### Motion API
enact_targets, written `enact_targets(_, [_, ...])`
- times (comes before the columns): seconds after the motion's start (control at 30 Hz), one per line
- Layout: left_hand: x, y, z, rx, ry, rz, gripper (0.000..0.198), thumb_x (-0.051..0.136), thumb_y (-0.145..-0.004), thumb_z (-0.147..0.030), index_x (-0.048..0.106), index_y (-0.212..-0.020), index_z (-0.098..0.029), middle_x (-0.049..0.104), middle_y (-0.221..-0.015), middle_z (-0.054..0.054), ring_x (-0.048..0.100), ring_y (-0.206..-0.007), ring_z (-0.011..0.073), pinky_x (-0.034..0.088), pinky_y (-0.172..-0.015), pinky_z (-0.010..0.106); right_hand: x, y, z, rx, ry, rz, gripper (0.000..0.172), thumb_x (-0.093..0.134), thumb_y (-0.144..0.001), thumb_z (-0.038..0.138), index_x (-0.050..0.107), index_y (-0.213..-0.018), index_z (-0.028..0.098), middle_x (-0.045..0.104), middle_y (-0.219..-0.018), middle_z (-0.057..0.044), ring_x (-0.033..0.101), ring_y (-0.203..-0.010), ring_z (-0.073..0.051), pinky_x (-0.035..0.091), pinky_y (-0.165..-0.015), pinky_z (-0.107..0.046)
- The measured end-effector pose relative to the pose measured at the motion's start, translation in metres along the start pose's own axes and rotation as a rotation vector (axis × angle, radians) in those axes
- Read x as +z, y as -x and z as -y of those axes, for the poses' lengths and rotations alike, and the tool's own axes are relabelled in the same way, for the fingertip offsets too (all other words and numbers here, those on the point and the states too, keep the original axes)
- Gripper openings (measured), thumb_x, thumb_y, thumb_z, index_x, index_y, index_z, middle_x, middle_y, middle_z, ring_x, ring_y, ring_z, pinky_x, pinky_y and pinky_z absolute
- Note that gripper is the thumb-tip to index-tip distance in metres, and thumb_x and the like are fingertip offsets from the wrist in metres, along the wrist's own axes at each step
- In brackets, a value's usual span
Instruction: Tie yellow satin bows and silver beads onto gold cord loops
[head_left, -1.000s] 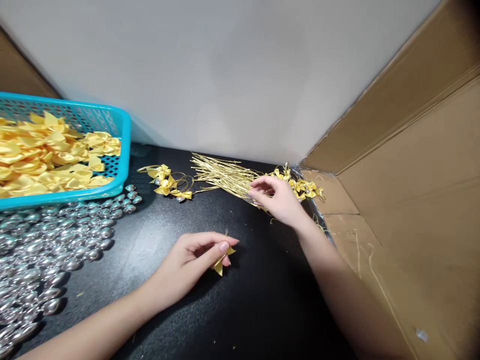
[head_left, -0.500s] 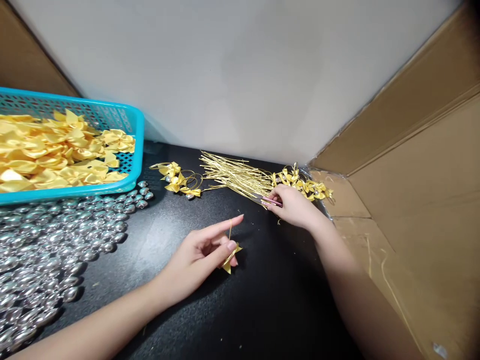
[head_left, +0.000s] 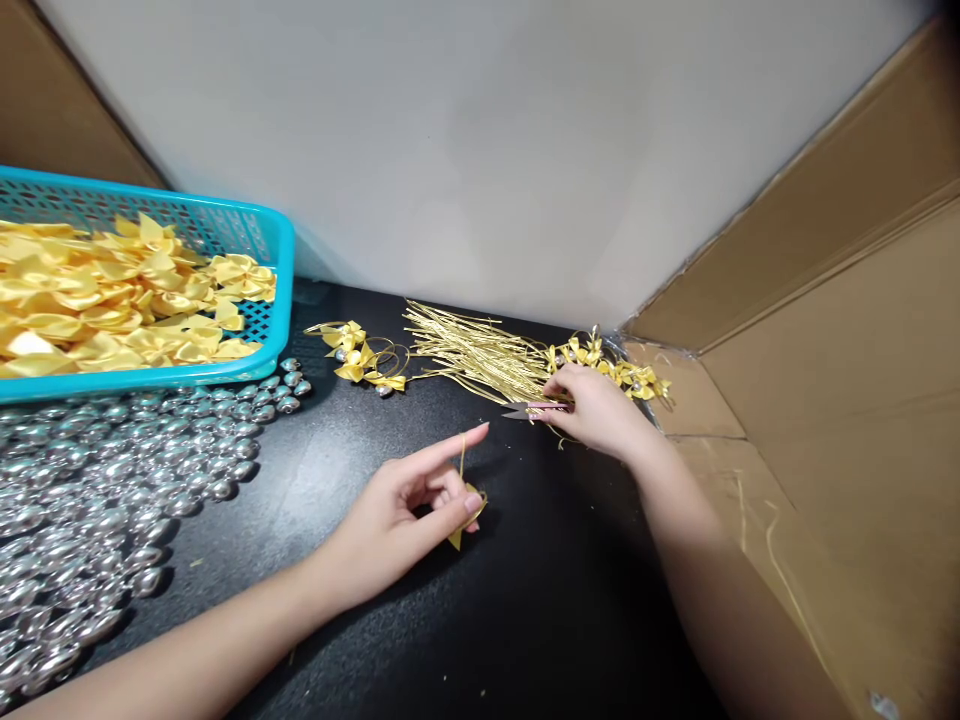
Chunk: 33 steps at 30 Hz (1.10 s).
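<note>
Between its thumb and curled fingers, my left hand (head_left: 420,500) holds a yellow ribbon bow (head_left: 456,538) with a gold wire; the index finger points outward with the wire against it. My right hand (head_left: 589,405) is closed around pink-handled scissors (head_left: 546,408), whose dark blades point left, near the front of a pile of gold wires (head_left: 480,350). Just behind that hand lies a cluster of finished bow pieces (head_left: 637,378) with silver beads. More bow pieces with looped wires (head_left: 352,360) rest left of the pile.
A turquoise basket (head_left: 283,290) full of yellow bows (head_left: 112,290) stands at the back left. Many silver beads (head_left: 150,480) cover the black table (head_left: 525,620) in front of it. A white wall is behind; cardboard (head_left: 840,330) borders the right side.
The scissors in my right hand have turned, and their blades now show clearly in front of the wire pile. My left hand has hardly moved; the bow in it is slightly more covered.
</note>
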<state>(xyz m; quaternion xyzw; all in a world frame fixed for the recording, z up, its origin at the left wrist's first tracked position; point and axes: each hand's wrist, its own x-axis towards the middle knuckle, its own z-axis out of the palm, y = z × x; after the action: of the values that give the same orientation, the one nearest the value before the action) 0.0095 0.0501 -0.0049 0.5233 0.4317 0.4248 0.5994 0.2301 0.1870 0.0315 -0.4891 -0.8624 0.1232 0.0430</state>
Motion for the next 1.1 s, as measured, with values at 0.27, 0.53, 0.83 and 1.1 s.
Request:
enact_targets(0.27, [-0.004, 0.0, -0.001, 0.177, -0.205, 0.036, 0.043, 0.055, -0.09, -0.02, 0.052, -0.133, -0.018, 0.063, -0.064, -0.003, 0.062, -0.059, 0.0118, 0.05, -0.058, 0.023, 0.001, 0.011, 0.046, -0.104, -0.857, 0.45, 0.048, 0.038, -0.095, 0.05, 0.07, -0.082, 0.016, 0.069, -0.081, -0.007, 0.061, -0.071, -0.016, 0.047, -0.07, -0.032])
enact_targets(0.53, [-0.001, 0.004, -0.003, 0.343, -0.601, 0.119, 0.02, 0.056, -0.087, -0.014, 0.07, -0.101, -0.017, 0.069, -0.07, 0.001, 0.061, -0.059, 0.0124, 0.048, -0.059, 0.022, 0.015, 0.023, 0.087, 0.072, -1.391, 0.393, 0.018, 0.073, -0.075, 0.034, 0.071, -0.077, 0.016, 0.069, -0.077, -0.002, 0.061, -0.074, -0.014, 0.047, -0.071, -0.028])
enact_targets(0.83, [-0.007, 0.005, -0.007, 0.444, -0.672, -0.307, 0.02, 0.054, -0.085, -0.017, 0.06, -0.104, -0.02, 0.063, -0.105, 0.007, 0.059, -0.095, 0.0215, 0.047, -0.08, 0.034, 0.005, 0.027, 0.091, 0.079, -1.799, 0.225, 0.014, 0.068, -0.08, 0.028, 0.062, -0.075, 0.017, 0.063, -0.073, 0.001, 0.058, -0.071, -0.011, 0.046, -0.075, -0.027])
enact_targets(1.1, [-0.002, 0.002, -0.007, -0.142, -0.227, -0.233, 0.026, 0.053, -0.086, -0.034, 0.046, -0.107, -0.02, 0.057, -0.096, 0.004, 0.059, -0.068, 0.0158, 0.049, -0.053, 0.028, 0.003, 0.029, 0.094, 0.027, -1.897, 0.122, 0.014, 0.067, -0.08, 0.028, 0.058, -0.075, 0.019, 0.058, -0.07, 0.002, 0.055, -0.066, -0.011, 0.046, -0.069, -0.025])
